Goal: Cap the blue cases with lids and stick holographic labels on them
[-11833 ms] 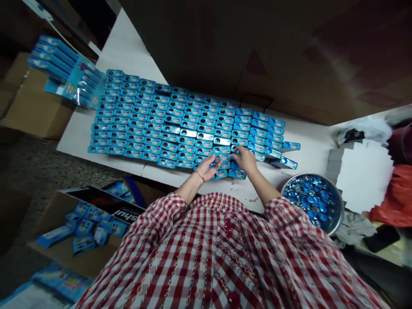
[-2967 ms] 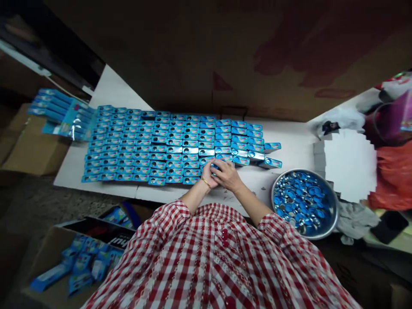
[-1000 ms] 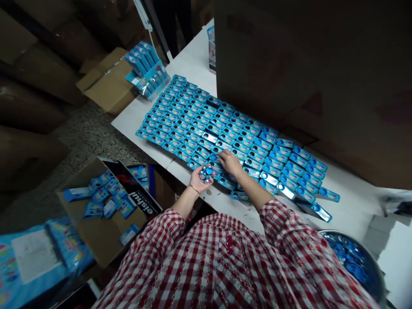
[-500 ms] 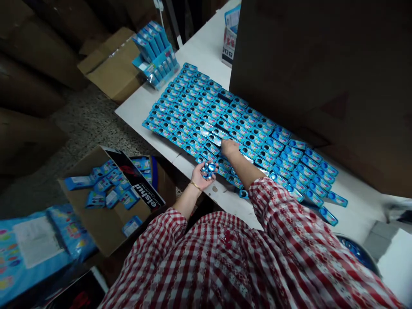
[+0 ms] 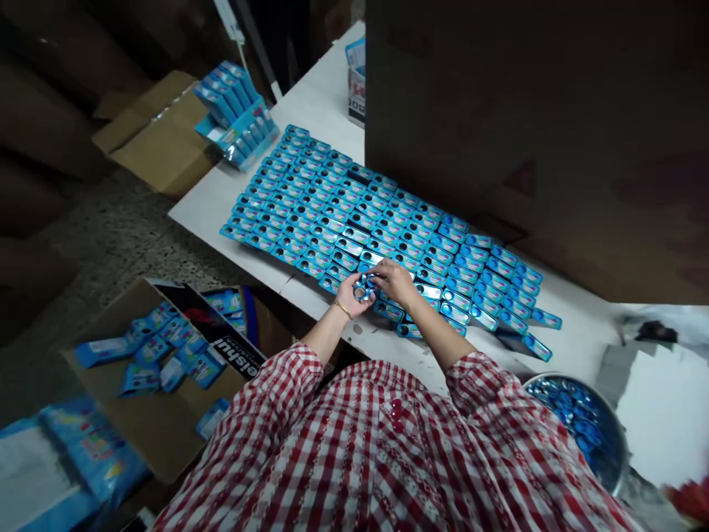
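Note:
My left hand [image 5: 348, 297] is cupped palm up at the table's near edge, fingers curled round several small shiny blue-and-silver round pieces [image 5: 361, 291]. Over that palm, my right hand [image 5: 392, 281] has its fingertips pinched among the same pieces; which one they grip is hard to make out. Beneath and around both hands lie rows of small blue boxes [image 5: 302, 210], packed closely side by side. The boxes at the left have dark round holes in their faces, while several at the right show blue round pieces in that spot.
A metal bowl [image 5: 619, 473] of shiny blue pieces stands at the right. Blue display packs [image 5: 235, 111] sit at the table's far left corner. An open carton [image 5: 182, 436] with blue packets is low left. A large brown carton [image 5: 526, 111] borders the rows behind.
My right hand has come back from the boxes to the pieces in my left palm. The view has shifted right, bringing more of the bowl into sight.

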Demonstrator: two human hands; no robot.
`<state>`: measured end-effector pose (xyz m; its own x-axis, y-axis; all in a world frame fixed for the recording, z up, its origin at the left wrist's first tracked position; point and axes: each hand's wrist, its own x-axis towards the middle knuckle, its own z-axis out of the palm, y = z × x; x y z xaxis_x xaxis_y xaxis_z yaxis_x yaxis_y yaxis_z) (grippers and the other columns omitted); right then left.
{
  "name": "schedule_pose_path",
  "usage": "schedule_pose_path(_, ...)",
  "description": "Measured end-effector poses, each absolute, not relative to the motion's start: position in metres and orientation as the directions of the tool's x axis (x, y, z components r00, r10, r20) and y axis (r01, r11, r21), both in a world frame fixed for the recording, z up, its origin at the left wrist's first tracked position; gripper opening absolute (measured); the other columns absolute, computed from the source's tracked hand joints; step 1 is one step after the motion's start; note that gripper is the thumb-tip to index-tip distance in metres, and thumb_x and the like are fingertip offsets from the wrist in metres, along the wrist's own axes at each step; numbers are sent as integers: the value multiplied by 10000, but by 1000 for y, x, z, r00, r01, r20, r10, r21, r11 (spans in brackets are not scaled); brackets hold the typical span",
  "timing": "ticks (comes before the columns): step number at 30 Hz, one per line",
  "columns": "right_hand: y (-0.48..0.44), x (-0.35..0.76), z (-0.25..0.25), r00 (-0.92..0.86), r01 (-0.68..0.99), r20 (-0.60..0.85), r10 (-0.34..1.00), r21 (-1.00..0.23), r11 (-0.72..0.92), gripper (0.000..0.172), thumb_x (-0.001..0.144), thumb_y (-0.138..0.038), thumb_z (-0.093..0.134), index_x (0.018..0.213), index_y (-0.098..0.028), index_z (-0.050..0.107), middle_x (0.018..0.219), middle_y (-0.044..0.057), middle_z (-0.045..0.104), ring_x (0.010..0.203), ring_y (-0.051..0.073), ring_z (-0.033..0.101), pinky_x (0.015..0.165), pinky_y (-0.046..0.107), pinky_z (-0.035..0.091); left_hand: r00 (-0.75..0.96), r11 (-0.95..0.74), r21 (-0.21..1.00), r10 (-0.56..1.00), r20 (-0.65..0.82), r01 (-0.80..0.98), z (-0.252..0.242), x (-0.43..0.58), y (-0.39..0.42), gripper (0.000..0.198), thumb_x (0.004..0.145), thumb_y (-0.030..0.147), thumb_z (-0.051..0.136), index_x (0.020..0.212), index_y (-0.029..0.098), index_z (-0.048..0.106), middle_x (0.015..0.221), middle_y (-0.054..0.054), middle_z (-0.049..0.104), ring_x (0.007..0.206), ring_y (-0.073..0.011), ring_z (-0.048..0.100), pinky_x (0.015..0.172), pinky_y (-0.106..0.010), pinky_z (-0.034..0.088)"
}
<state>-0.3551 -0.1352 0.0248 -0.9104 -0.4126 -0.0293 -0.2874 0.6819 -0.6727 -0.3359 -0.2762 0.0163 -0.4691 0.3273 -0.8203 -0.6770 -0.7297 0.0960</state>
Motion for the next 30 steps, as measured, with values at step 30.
schedule_pose_path(30, -60, -366, 26, -976, 170, -219, -4, -768, 617, 165, 755, -341, 650, 755, -177, 671, 780, 23, 649, 726, 143, 583, 679, 251, 434, -424, -594, 70, 482, -766, -801, 0, -371, -203, 184, 831, 256, 471, 845, 130, 605, 680, -65, 629, 611, -170, 628, 426, -212, 434)
